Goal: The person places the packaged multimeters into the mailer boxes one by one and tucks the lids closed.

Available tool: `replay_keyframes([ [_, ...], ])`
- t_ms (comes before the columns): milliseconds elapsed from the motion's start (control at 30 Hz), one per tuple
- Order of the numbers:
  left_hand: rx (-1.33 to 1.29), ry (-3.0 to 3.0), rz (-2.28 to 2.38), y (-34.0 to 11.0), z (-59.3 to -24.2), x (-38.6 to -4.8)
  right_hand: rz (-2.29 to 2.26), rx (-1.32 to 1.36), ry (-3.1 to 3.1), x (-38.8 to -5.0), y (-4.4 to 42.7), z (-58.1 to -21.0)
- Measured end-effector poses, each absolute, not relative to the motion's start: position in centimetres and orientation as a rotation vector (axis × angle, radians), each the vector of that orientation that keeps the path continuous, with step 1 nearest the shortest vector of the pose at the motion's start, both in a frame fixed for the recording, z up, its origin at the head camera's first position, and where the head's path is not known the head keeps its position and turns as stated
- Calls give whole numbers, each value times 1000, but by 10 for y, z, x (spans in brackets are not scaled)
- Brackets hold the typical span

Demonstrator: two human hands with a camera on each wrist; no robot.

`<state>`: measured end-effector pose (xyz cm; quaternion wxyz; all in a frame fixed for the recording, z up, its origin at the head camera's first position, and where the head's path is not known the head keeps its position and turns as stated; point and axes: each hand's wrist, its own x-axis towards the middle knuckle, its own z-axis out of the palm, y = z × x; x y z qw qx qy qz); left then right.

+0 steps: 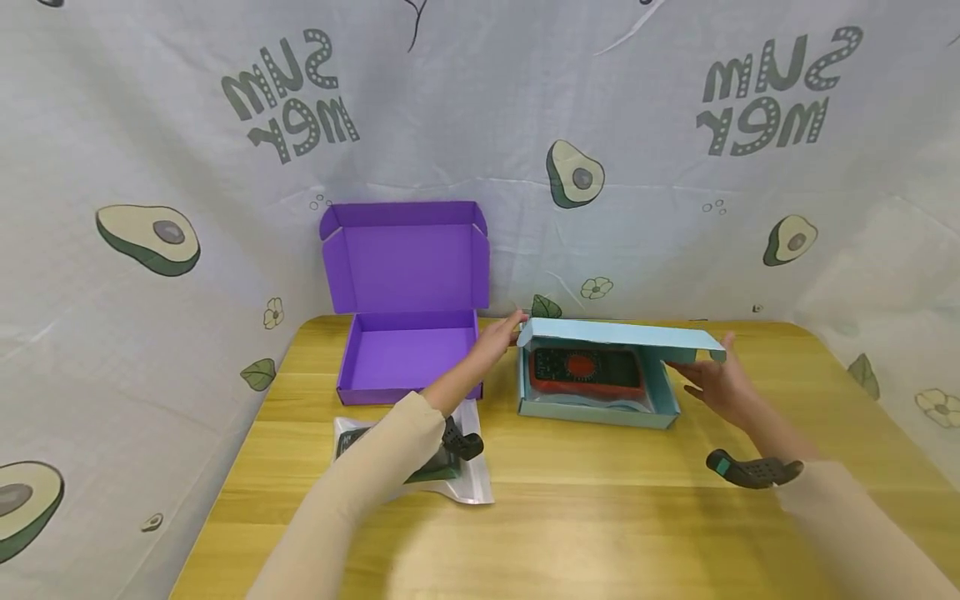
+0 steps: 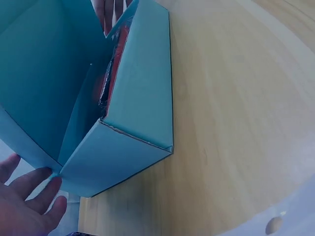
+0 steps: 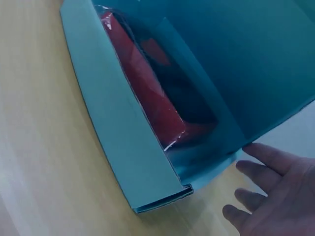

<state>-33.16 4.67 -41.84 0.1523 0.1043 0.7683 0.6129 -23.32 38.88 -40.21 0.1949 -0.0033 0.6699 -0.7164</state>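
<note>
Lying inside the light blue box (image 1: 597, 413), the red multimeter (image 1: 585, 372) rests on the box floor in clear plastic wrap, with its dial side showing under the lid (image 1: 618, 332). From where I stand, the multimeter is in place and the closing is what's lacking: the lid slants out over it, and a wide gap remains along the front wall. Whether the lid is on its way down or up I can't tell.

The left hand (image 1: 497, 340) reaches to the box's rear left corner, fingers straight and a little spread, fingertips touching near the fold where lid meets side; it grips nothing. The right hand (image 1: 722, 385) is at the other end, fingers stretched out loosely, curled around nothing, with a fingertip against the rear right corner by the lid's fold. Both forearms come forward from the near side of the tabletop (image 1: 585, 517), the left one slanting across toward the middle. Each wrist wears a dark band (image 1: 750, 472).

The blue box sits near the tabletop's back edge, just right of the middle. To its left, toward the back left corner, stands a purple box (image 1: 408, 397) with its lid upright. In front of that, nearer the tabletop's left edge, a dark device (image 1: 438, 469) lies in a clear bag (image 1: 474, 479), outside both boxes and partly hidden by the left sleeve (image 1: 375, 479). Behind everything hangs a pale cloth (image 1: 465, 100) printed with avocados.
</note>
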Motion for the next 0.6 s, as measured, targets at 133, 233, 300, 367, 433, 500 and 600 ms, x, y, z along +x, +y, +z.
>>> replay_keyframes([
  [133, 331, 2253, 1649, 42, -417, -330, -1972, -7, 1946, -226, 385, -401],
  [233, 347, 2256, 1613, 40, -417, -325, -1895, 43, 2081, -223, 375, -399],
  [300, 340, 2250, 1609, 40, -415, -321, -1863, 112, 2142, -220, 369, -398],
  [367, 311, 2218, 1617, 39, -412, -317, -1849, 172, 2181, -217, 365, -397],
  [433, 283, 2187, 1631, 39, -409, -313, -1843, 217, 2203, -213, 363, -395],
  [500, 285, 2169, 1627, 38, -406, -310, -1770, 242, 2260, -209, 361, -394],
  [600, 323, 2163, 1597, 36, -407, -307, -1586, 278, 2374, -202, 356, -390],
])
